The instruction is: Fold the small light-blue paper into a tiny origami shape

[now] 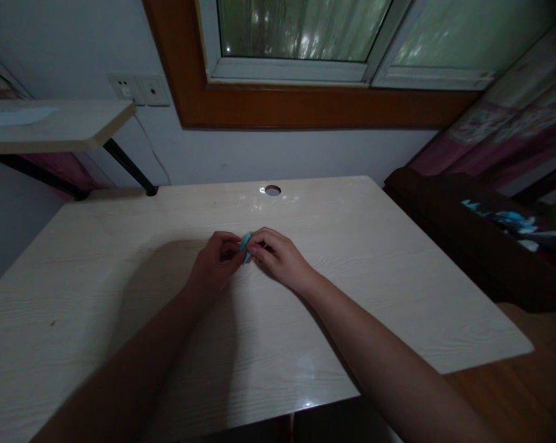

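Note:
A small light-blue piece, perhaps folded paper (pixel 245 243), is pinched between both my hands just above the pale wooden desk (pixel 121 295). My left hand (pixel 216 261) curls its fingers round the piece's left side. My right hand (pixel 280 257) closes its fingertips on the right side. Most of the blue piece is hidden by my fingers, so its shape is unclear.
A round cable hole (pixel 272 190) lies at the desk's far edge. A raised shelf (pixel 51 126) on black brackets sits at the back left. Wall sockets (pixel 139 90) and a window (pixel 301 37) are behind. A dark wooden bed frame (pixel 472 240) stands to the right.

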`<state>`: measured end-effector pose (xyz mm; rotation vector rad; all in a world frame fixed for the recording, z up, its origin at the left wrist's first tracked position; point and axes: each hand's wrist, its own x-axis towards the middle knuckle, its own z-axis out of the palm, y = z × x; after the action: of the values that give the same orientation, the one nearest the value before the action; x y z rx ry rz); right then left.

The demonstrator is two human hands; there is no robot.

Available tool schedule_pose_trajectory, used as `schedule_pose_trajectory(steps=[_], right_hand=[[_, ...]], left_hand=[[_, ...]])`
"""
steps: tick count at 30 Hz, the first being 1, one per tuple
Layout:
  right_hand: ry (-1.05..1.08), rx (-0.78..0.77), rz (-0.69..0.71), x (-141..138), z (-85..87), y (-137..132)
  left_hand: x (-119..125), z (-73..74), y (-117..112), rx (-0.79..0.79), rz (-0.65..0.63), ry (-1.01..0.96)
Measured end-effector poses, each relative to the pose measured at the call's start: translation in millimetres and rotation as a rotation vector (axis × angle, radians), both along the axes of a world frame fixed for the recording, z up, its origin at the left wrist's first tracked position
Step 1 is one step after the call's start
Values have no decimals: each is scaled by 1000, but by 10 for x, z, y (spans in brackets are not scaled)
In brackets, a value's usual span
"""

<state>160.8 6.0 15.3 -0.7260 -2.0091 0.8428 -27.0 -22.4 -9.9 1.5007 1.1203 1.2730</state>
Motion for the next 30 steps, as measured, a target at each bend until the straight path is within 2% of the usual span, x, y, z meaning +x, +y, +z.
schedule_pose_trajectory(steps=[16,30], right_hand=[[-14,-42,-41,-3,-13,-4],[-22,-6,-80,-12,-15,-8]], left_hand=[[5,45,-28,33,-32,38],[17,64,-20,12,14,115]])
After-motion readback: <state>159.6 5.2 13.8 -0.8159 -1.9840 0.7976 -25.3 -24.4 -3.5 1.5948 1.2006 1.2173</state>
